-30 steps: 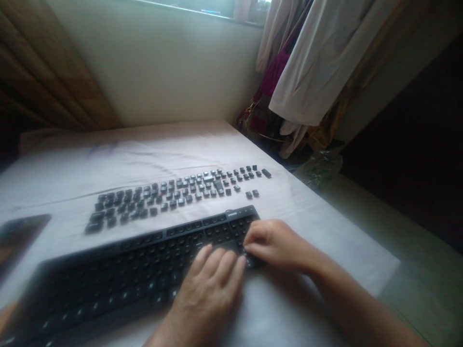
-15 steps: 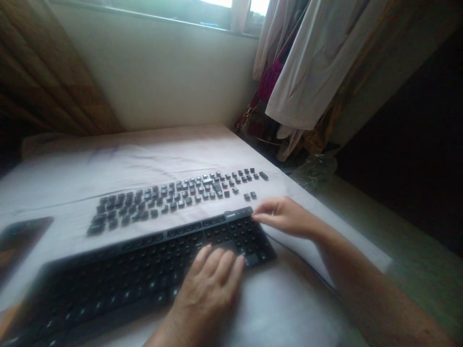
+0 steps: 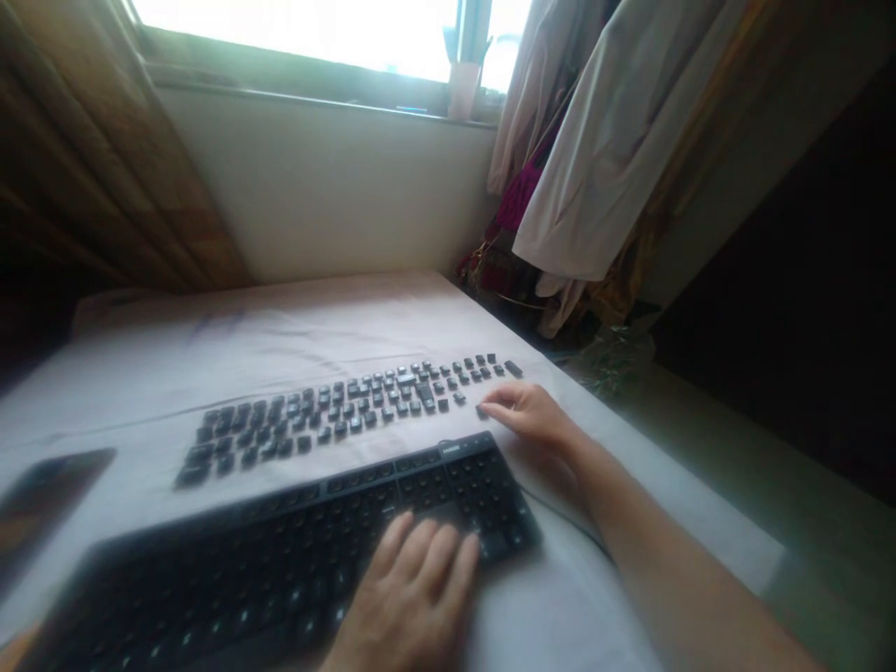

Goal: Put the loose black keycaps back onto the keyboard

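Note:
A black keyboard [image 3: 280,532] lies at a slant, its key rows showing many bare positions where keycaps are off. My left hand [image 3: 410,583] rests palm down on its lower right part, fingers extended and slightly apart. Beyond the keyboard's far right corner, my right hand [image 3: 536,418] has thumb and fingers brought together at a small black keycap [image 3: 483,409] on the cloth. The fingers hide part of that spot. Loose keycaps [image 3: 364,405] lie in rows behind the keyboard, with a longer one [image 3: 513,369] at the right end.
A white cloth [image 3: 315,322] covers the surface under everything. A dark flat object [image 3: 52,485] lies at the left edge. The keyboard's cable [image 3: 570,525] runs off to the right under my right arm. Hanging clothes [image 3: 595,159] and a curtain [image 3: 119,159] flank the window wall.
My right hand has moved from the keyboard's top right corner outward to the loose keycaps. My left hand stays on the keyboard. The camera view has tilted up slightly.

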### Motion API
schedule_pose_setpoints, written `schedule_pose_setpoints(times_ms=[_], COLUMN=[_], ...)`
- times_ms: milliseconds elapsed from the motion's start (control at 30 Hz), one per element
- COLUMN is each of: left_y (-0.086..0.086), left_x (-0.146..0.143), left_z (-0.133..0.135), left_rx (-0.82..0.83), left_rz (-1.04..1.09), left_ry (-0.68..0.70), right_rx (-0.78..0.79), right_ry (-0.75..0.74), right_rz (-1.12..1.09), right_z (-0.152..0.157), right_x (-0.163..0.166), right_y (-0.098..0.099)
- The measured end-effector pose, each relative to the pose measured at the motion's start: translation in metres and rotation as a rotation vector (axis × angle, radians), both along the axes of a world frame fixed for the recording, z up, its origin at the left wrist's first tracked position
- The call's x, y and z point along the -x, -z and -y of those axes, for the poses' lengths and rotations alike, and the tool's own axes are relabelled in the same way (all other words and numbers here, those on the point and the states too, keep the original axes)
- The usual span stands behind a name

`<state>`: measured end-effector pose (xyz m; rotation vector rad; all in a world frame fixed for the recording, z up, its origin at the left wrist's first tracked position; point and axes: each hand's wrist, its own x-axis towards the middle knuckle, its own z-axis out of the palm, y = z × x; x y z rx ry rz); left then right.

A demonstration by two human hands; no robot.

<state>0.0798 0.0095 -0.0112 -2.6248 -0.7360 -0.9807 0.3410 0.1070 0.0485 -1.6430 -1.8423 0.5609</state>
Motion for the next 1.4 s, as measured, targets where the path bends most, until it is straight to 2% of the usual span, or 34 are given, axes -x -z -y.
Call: schedule_pose_setpoints(times_ms=[233, 500, 700, 800, 1167, 1400], left_y=[0.008, 0.008, 0.010, 0.012, 0.009, 0.008], left_x=[-0.001, -0.002, -0.001, -0.001, -0.001, -0.002], left_z=[-0.007, -0.008, -0.008, -0.008, -0.009, -0.010], left_rx=[-0.116, -0.126, -0.121, -0.118, -0.119, -0.135], left_rz=[0.041, 0.048, 0.044, 0.042, 0.068, 0.092], left_ry=[-0.002, 0.005, 0.002, 0.003, 0.025, 0.034], right_rx=[-0.116, -0.122, -0.228, -0.261, -0.258, -0.276], right_ry=[0.068, 0.054, 0.006, -0.002, -0.027, -0.014], right_rz=[0.071, 0.200, 0.460, 0.519, 0.542, 0.415], right_z=[0.000, 0.002, 0.002, 0.000, -0.001, -0.001], right_x=[-0.011, -0.013, -0.010, -0.009, -0.006, -0.007], right_y=[0.009, 0.016, 0.019, 0.024, 0.029, 0.025])
